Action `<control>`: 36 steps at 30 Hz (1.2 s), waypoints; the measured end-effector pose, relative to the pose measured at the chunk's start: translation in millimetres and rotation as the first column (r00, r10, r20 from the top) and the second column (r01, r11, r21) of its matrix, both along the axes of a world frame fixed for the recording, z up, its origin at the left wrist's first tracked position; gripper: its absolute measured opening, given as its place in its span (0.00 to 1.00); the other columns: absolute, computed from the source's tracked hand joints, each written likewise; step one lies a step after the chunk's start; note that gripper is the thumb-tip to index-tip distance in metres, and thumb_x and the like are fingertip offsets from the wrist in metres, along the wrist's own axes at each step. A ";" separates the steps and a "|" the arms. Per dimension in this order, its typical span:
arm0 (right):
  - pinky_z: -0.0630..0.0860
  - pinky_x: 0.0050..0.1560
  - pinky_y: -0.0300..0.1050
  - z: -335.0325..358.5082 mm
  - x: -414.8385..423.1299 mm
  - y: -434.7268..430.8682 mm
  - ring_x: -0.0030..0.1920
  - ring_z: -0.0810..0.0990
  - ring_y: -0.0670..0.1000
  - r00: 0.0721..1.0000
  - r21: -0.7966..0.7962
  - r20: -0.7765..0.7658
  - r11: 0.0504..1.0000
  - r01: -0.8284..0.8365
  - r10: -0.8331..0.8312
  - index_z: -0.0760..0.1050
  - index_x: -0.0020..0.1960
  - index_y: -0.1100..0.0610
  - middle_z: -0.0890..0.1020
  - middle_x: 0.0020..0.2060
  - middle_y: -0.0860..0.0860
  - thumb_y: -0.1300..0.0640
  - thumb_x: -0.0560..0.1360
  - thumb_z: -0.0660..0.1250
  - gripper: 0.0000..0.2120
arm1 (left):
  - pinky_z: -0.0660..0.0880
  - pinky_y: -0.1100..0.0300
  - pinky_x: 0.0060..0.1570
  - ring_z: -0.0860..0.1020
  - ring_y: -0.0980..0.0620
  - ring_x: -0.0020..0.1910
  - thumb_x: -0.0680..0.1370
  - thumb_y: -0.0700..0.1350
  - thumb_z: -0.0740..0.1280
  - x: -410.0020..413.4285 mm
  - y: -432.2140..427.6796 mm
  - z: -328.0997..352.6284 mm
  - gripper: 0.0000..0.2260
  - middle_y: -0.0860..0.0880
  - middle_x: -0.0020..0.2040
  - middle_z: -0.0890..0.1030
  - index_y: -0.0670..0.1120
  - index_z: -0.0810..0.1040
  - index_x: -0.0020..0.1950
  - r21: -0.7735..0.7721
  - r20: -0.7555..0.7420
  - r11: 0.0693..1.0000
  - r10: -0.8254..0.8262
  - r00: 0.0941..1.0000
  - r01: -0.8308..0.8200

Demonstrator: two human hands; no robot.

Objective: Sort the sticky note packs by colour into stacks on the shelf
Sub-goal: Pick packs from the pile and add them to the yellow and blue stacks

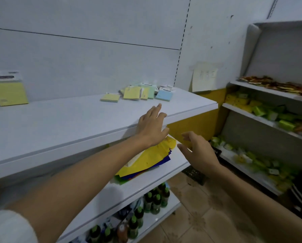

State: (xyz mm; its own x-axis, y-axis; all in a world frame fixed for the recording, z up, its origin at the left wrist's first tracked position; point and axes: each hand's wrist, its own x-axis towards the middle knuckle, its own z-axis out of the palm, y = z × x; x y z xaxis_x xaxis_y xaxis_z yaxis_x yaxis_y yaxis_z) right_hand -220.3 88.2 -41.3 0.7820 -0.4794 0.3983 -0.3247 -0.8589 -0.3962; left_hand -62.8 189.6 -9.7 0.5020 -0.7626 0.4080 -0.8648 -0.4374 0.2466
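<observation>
Since both hands are empty with fingers spread, left hand (151,126) at the shelf (62,127) front edge and right hand (197,151) below it, reach the mixed pile of packs (138,93) at the shelf's back; take one colour at a time, yellow toward the lone yellow pack (10,93).

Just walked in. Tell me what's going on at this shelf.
A person is sorting sticky note packs on the top shelf. Both hands are empty right now: the left hand reaches over the shelf's front edge towards a loose cluster of yellow, green and blue packs near the back, and the right hand hovers open below, off the shelf's end. One yellow pack leans against the back wall at far left, apart from the rest. The cluster looks unsorted.
</observation>
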 end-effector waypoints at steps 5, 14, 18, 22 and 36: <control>0.75 0.55 0.52 18.4 46.8 -52.1 0.56 0.76 0.52 0.997 -0.118 -0.077 0.993 -0.019 0.010 0.71 0.63 0.52 0.79 0.57 0.49 0.47 0.76 0.63 0.17 | 0.56 0.47 0.70 0.54 0.46 0.76 0.77 0.53 0.62 65.6 -58.2 3.7 0.23 0.47 0.77 0.57 0.48 0.65 0.71 0.008 0.006 0.999 0.041 0.999 -0.041; 0.73 0.58 0.51 50.2 147.9 -139.2 0.56 0.76 0.50 0.990 -0.196 -0.091 0.973 -0.121 0.105 0.74 0.60 0.51 0.80 0.56 0.48 0.47 0.77 0.63 0.14 | 0.48 0.44 0.72 0.46 0.44 0.77 0.76 0.56 0.62 200.9 -121.7 -2.3 0.33 0.41 0.78 0.49 0.42 0.54 0.74 0.024 -0.152 0.881 0.471 0.869 -0.473; 0.74 0.56 0.50 44.9 202.9 -167.8 0.55 0.77 0.51 0.989 -0.172 -0.070 0.975 -0.141 0.131 0.75 0.59 0.51 0.80 0.56 0.49 0.47 0.76 0.64 0.14 | 0.54 0.45 0.69 0.54 0.43 0.75 0.74 0.60 0.63 222.7 -129.5 -13.8 0.33 0.41 0.75 0.57 0.42 0.60 0.71 0.016 -0.261 0.860 0.496 0.828 -0.510; 0.71 0.53 0.47 33.4 254.9 -190.5 0.58 0.74 0.54 0.992 -0.058 -0.083 0.993 -0.101 0.096 0.74 0.60 0.53 0.77 0.59 0.53 0.46 0.76 0.63 0.16 | 0.67 0.51 0.58 0.69 0.43 0.64 0.76 0.51 0.63 217.9 -129.2 -7.8 0.13 0.45 0.64 0.73 0.48 0.74 0.58 -0.193 -0.287 0.886 0.359 0.888 -0.421; 0.64 0.36 0.44 34.2 320.6 -263.6 0.43 0.74 0.52 0.976 -0.153 -0.006 0.964 -0.218 0.220 0.73 0.39 0.52 0.76 0.40 0.48 0.34 0.67 0.67 0.20 | 0.71 0.51 0.60 0.74 0.50 0.61 0.69 0.62 0.70 212.4 -119.7 -5.3 0.30 0.52 0.63 0.75 0.51 0.68 0.65 -0.157 -0.490 0.806 0.438 0.754 -0.570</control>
State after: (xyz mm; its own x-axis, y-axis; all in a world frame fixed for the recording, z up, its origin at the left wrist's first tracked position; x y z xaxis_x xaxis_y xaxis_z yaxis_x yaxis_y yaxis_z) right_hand 100.3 -175.4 -7.1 0.8564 -0.2301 0.4622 -0.1186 -0.9589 -0.2577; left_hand 149.6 69.9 -15.0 0.9464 -0.2331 0.2237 -0.3223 -0.6331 0.7038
